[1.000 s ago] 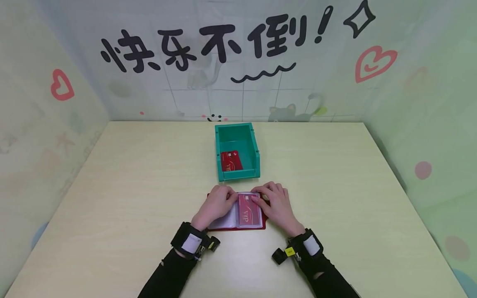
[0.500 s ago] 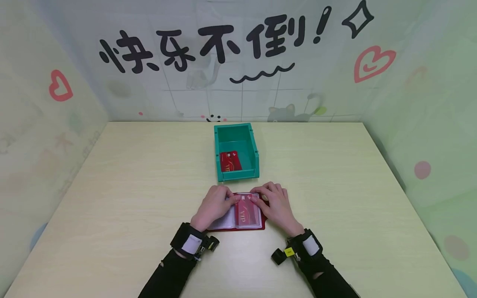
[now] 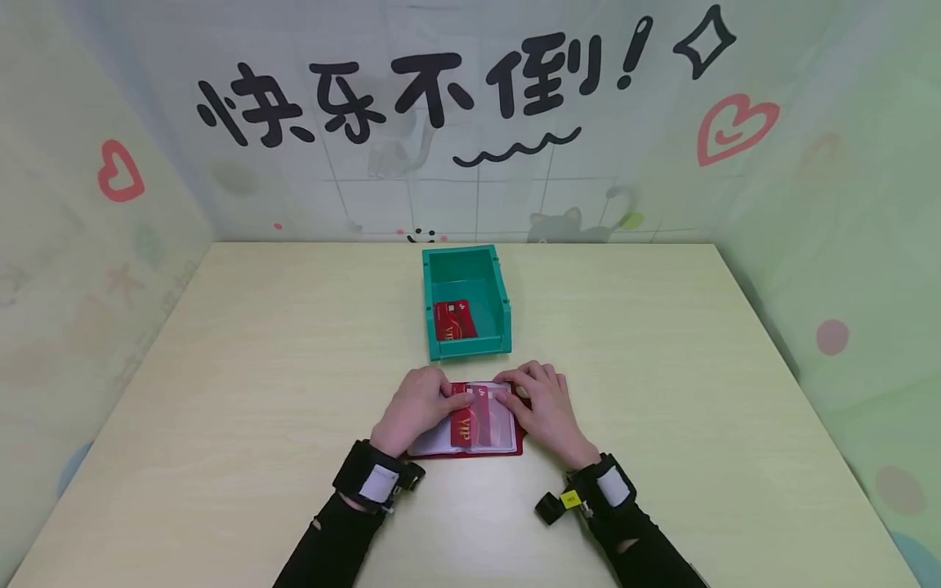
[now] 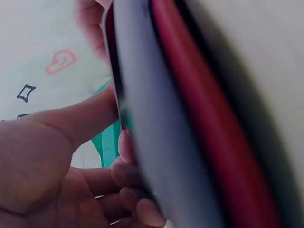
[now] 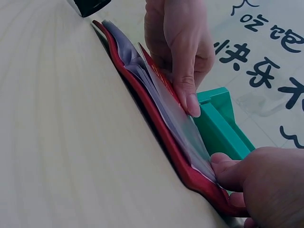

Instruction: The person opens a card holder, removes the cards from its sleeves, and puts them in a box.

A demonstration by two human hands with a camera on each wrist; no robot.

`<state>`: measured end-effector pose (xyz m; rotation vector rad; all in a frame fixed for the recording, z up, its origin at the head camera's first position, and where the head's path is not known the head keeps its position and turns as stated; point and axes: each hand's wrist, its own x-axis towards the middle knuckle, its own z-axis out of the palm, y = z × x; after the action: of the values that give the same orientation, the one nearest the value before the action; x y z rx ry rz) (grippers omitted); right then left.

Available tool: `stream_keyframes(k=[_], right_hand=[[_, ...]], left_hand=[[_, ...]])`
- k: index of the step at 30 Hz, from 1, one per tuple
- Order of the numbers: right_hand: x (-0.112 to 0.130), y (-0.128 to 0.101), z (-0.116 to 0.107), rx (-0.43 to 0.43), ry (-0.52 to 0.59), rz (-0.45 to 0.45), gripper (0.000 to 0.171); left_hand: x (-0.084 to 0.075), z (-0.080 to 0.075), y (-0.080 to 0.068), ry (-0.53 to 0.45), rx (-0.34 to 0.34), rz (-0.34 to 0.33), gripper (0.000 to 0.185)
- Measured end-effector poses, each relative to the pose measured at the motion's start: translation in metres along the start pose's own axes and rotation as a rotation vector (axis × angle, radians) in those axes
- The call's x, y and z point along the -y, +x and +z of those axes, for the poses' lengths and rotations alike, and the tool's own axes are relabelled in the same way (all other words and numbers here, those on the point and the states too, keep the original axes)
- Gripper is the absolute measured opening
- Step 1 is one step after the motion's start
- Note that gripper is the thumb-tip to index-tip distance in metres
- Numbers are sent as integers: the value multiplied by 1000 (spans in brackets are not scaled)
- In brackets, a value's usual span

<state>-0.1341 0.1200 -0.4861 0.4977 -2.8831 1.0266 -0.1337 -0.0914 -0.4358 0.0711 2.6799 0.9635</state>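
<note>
head view: red card holder (image 3: 470, 420) lies open on the counter (image 3: 220, 392), just in front of the green bin (image 3: 434, 302). one vip card (image 3: 454, 319) already lies in the bin. left hand (image 3: 415, 406) pinches a second vip card (image 3: 463, 425), partly out of its clear sleeve; right hand (image 3: 540, 402) presses the holder's right page with straight fingers.

left wrist view: thumb (image 4: 80, 121) against the card edge, fingers curled beneath; blurred.

right wrist view: sleeves (image 5: 156, 95) fanned, card tilted up.

judgement: one card moved, this one half extracted; lifting it to the bin remains.
</note>
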Motion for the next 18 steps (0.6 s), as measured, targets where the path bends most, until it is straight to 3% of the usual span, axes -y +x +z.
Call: stream_keyframes(k=[7,10,14,18], right_hand=[[0,0,0,-3,3,0,25],[1,0,0,-5,3,2,25],[1,0,0,-5,1,8,24],[1,0,-1,-2,17,5,23]], left_hand=[[3,-12,0,-62,38,-121,30],[4,-16,0,-109,33,-153,32],[7,-19,2,-149,47,-133,44],[8,-28,3,-133,63,-79,40]])
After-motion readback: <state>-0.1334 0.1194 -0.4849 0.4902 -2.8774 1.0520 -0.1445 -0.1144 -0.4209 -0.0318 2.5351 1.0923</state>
